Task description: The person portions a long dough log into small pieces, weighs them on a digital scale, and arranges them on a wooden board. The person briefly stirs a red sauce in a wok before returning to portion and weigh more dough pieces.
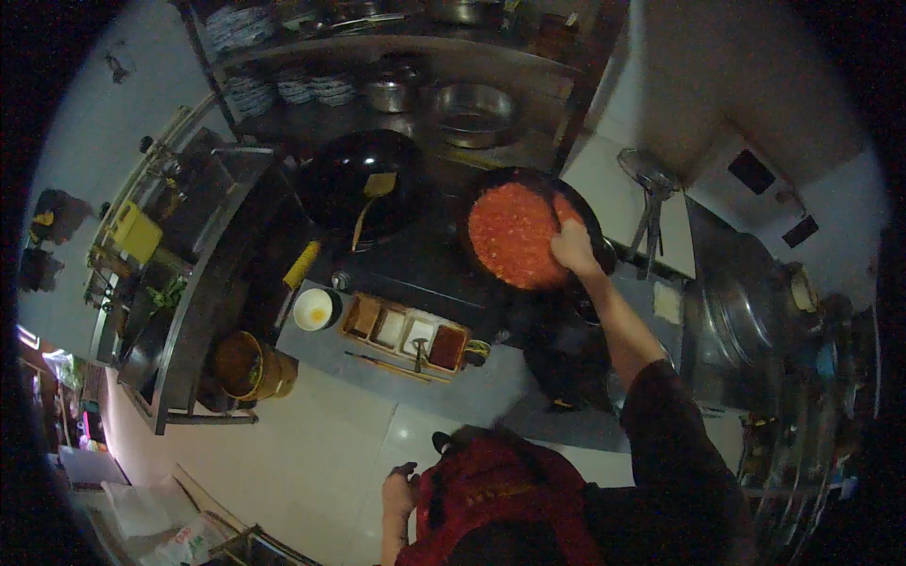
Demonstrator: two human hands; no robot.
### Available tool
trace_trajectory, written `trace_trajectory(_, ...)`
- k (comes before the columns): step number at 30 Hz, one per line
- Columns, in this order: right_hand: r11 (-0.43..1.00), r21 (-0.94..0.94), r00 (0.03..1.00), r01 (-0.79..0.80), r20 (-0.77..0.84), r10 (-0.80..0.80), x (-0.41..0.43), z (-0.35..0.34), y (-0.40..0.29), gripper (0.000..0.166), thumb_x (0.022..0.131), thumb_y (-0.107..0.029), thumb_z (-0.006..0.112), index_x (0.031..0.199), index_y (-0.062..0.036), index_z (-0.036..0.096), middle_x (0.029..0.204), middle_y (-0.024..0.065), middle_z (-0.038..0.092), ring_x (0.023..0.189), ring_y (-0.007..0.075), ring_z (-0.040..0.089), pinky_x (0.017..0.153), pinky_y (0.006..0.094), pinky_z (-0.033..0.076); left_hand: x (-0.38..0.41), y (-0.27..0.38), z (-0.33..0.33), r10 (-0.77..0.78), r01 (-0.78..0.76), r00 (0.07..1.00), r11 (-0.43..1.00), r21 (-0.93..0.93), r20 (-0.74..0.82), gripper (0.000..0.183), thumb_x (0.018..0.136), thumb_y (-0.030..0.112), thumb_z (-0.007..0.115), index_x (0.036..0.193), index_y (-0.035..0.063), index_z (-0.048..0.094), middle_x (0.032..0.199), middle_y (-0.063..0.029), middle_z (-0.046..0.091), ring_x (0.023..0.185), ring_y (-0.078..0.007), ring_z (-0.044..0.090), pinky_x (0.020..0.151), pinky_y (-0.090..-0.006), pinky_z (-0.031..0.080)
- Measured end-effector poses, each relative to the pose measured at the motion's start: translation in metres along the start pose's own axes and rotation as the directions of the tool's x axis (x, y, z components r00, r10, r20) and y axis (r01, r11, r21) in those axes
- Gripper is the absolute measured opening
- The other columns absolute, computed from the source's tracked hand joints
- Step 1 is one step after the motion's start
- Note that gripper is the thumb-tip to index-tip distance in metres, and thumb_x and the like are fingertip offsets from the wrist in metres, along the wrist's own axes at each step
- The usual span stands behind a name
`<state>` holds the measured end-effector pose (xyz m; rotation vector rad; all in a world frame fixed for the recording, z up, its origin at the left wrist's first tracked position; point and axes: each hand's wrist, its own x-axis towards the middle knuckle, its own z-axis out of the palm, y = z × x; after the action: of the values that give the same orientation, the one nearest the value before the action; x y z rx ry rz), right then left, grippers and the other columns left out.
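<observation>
My right hand (572, 247) is over the right side of a large dark pan (600, 230) on the stove. Its fingers are curled round what looks like a thin dark utensil (554, 201), mostly hidden by the hand and the food. Chunky red food (506, 237), like chopped tomato, fills much of the pan. My left hand (402, 489) hangs low beside the red apron (495, 488), away from the stove; its fingers are bent and partly dark, and whether they hold anything is unclear.
Left of the pan sits a black wok (340, 191) with a spatula (380, 185). In front are a white bowl (313, 310), a seasoning tray (388, 332), and a yellow brush (302, 265). A bucket (287, 375) stands left; a metal strainer (648, 173) lies right. Shelves (396, 48) hold stacked dishes.
</observation>
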<state>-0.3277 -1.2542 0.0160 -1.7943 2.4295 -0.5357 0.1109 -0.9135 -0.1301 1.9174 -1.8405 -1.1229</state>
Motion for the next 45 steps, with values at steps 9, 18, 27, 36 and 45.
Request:
trace_trajectory(9, 0.834, -0.341, 0.897, 0.433, 0.069, -0.437, -0.084, 0.004, -0.004, 0.011, 0.074, -0.009, 0.056, 0.084, -0.0035, 0.058, 0.078, 0.0202, 0.062, 0.072, 0.0329, 0.065, 0.054, 0.0423, 0.049, -0.015, -0.016, 0.025, -0.076, 0.077, 0.997, 0.997, -0.020, 0.024, 0.030, 0.076, 0.007, 0.064, 0.106, 0.0045, 0.064, 0.101, -0.0171, 0.066, 0.090, -0.0321, 0.064, 0.080, -0.0379, 0.051)
trace_trajectory(18, 0.906, -0.300, 0.945, 0.297, 0.231, -0.233, -0.174, -0.049, 0.042, 0.034, 0.073, -0.010, 0.057, 0.106, -0.0033, 0.062, 0.083, 0.0200, 0.066, 0.075, 0.0383, 0.064, 0.068, 0.0477, 0.051, -0.088, -0.018, 0.070, -0.298, 0.275, 0.948, 0.945, -0.179, -0.113, 0.025, 0.074, 0.020, 0.060, 0.094, 0.0076, 0.069, 0.091, -0.0216, 0.064, 0.086, -0.0380, 0.061, 0.076, -0.0436, 0.050)
trace_trajectory(27, 0.475, -0.115, 0.485, 0.873, 0.325, -0.812, -0.139, -0.051, 0.069, 0.037, 0.094, -0.026, 0.046, 0.116, 0.0015, 0.057, 0.103, 0.0225, 0.059, 0.086, 0.0368, 0.058, 0.075, 0.0419, 0.048, -0.241, 0.063, 0.174, -0.501, 0.427, 0.857, 0.821, -0.380, -0.121, 0.024, 0.082, 0.025, 0.055, 0.079, 0.0033, 0.065, 0.080, -0.0206, 0.064, 0.078, -0.0400, 0.062, 0.066, -0.0502, 0.049)
trace_trajectory(36, 0.380, 0.684, 0.247, 0.623, 0.289, -0.925, -0.402, 0.009, -0.041, 0.017, 0.090, -0.012, 0.053, 0.086, 0.0035, 0.058, 0.077, 0.0062, 0.056, 0.071, 0.0155, 0.046, 0.066, 0.0318, 0.042, -0.374, 0.078, 0.257, -0.908, 0.328, 0.372, 0.324, -0.887, -0.194, 0.023, 0.086, 0.017, 0.049, 0.097, 0.0044, 0.065, 0.088, -0.0228, 0.064, 0.086, -0.0379, 0.063, 0.073, -0.0460, 0.050)
trace_trajectory(45, 0.204, 0.971, -0.799, 0.127, 0.222, -0.559, -0.884, 0.013, -0.074, 0.024, 0.090, -0.016, 0.051, 0.102, 0.0018, 0.060, 0.091, 0.0182, 0.062, 0.084, 0.0334, 0.060, 0.078, 0.0391, 0.046, -0.526, 0.022, 0.267, -0.914, -0.501, 0.347, 0.009, -0.866, -0.210, 0.033, 0.083, 0.002, 0.053, 0.116, -0.0006, 0.052, 0.118, -0.0090, 0.055, 0.110, -0.0187, 0.050, 0.092, -0.0303, 0.041)
